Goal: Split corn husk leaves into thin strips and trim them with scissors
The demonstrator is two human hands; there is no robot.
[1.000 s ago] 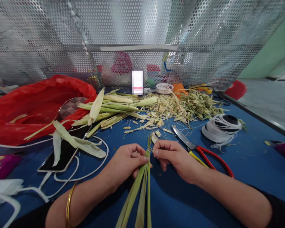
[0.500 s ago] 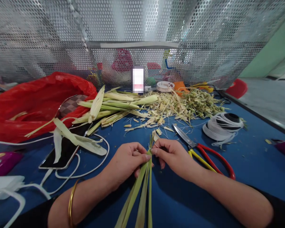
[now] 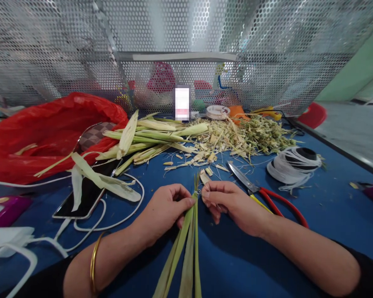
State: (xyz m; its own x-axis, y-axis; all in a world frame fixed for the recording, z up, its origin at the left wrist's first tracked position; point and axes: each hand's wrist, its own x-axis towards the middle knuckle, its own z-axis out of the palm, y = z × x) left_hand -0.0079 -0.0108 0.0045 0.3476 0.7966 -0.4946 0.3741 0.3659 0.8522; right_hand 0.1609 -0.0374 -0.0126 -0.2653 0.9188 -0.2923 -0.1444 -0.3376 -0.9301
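My left hand (image 3: 170, 207) pinches a bundle of long green corn husk strips (image 3: 186, 248) near its upper, narrow end. From there the strips fan out toward me, past the bottom of the view. Around the narrow end runs a thin white thread (image 3: 198, 192). Just to the right, my right hand (image 3: 224, 198) has thumb and forefinger pressed together on the thread, with the other fingers curled below. Most of the thread inside the fingers is hidden. Beyond the right hand lie scissors (image 3: 244, 178) with red and yellow handles, and a spool of white thread (image 3: 294, 163).
Husks (image 3: 155, 136) and dry scraps (image 3: 224, 138) lie across the back of the blue table (image 3: 236, 265). At left are a red plastic bag (image 3: 49, 136), a phone (image 3: 81, 198) under a husk, and white cables (image 3: 136, 186). A perforated metal panel (image 3: 174, 33) stands behind.
My right hand has drawn slightly right, away from the bundle's tied end, with the thread between its fingers. The left hand keeps its pinch on the husk strips.
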